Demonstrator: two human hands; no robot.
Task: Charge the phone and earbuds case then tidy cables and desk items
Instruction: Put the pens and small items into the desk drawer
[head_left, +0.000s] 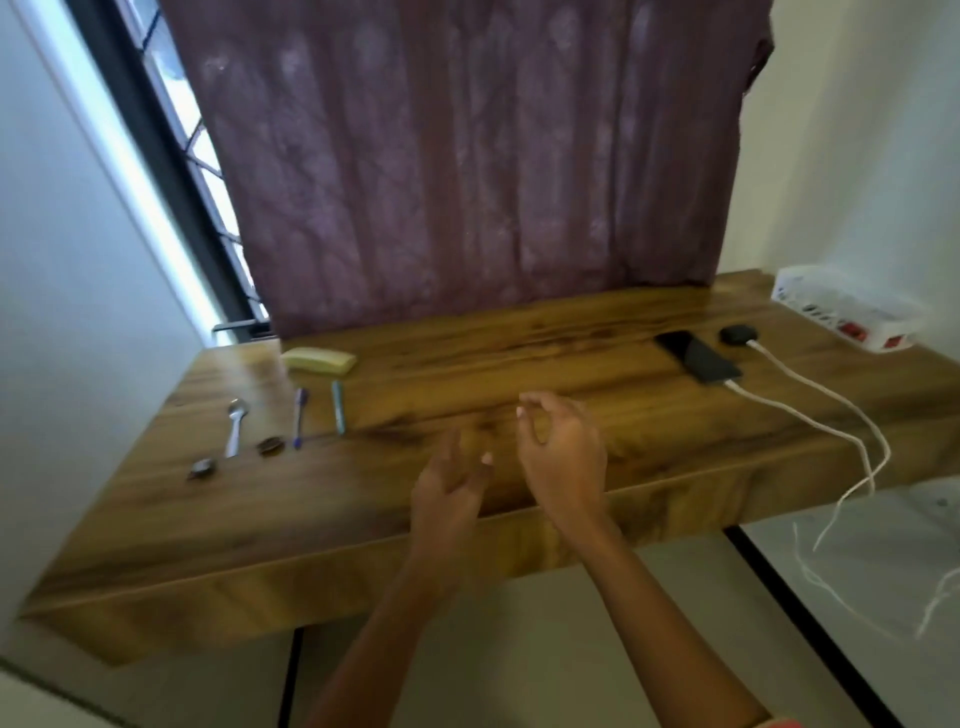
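The left hand (449, 483) and right hand (563, 457) hover over the near edge of the tabletop (493, 343), fingers loosely curled and holding nothing, with a spoon (236, 426) and 2 pens (298, 418) off left and the phone (698, 357) and earbuds case (737, 334), both plugged into white cables (810, 422), at far right.

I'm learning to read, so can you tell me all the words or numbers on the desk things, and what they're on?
No text can be read in this view.
White box at the desk's far right: red marks, too blurred to read.
Purple pen and teal pen: any print is too small to tell.
Phone: dark surface, nothing shows on it.
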